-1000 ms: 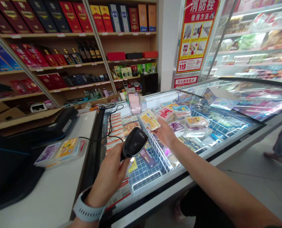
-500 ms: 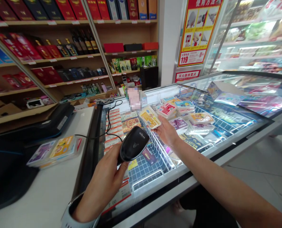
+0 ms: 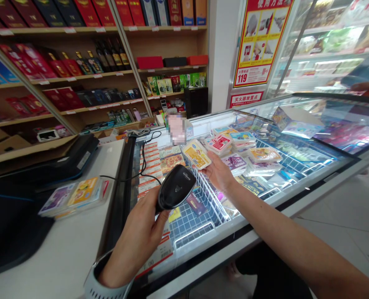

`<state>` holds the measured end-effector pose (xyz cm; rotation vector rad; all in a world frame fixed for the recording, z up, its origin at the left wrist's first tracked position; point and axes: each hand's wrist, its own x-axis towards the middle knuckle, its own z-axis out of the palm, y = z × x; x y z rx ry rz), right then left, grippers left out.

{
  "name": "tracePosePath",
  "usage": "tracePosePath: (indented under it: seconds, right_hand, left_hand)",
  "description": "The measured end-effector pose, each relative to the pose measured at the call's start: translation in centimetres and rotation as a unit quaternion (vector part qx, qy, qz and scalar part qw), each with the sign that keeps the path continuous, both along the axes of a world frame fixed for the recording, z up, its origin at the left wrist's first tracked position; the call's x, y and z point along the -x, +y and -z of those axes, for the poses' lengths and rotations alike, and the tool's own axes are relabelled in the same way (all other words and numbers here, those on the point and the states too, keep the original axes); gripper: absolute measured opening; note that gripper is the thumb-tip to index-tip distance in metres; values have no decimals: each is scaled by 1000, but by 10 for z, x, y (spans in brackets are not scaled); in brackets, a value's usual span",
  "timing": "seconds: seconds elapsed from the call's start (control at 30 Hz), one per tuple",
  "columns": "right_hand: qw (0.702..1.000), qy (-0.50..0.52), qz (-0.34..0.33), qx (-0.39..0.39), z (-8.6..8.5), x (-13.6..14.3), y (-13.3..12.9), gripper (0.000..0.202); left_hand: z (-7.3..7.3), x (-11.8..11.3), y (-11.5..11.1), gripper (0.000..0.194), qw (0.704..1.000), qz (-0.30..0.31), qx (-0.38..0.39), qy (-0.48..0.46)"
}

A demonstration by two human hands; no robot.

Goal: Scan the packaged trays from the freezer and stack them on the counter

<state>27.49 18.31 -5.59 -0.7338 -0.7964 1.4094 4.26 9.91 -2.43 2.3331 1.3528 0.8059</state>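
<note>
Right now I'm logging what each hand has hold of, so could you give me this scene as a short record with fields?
Left hand: grips a black scanner
Right hand: holds a pack with a yellow label
Scanner to pack: close together in view; true gap unclear
Left wrist: grey watch band
Beyond right hand: more packs, labels red, purple, orange
Counter: stacked packs with purple and orange labels
</note>
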Motion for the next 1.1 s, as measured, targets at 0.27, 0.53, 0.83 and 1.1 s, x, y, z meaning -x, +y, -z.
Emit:
tracePosePath:
  seconds: [0.27,0.53,0.83,1.1]
  right_hand:
    - [1000,0,2,3,-2,1,-1,31]
    - [1000,4,-6,-3,0,-1,1,30]
    - [1000,12,-20,-17,1,-1,2,32]
    - [1000,4,-2,-1,-1,0,0,31]
  left_hand:
    - [0,0,-1,30,1000,-5,-7,7]
    - [3,1,2,30,1000,-7,-13,9]
    - [2,0,1,31,1000,-8,-3,8]
    - [2,0,2,31,1000,-14,-14,8]
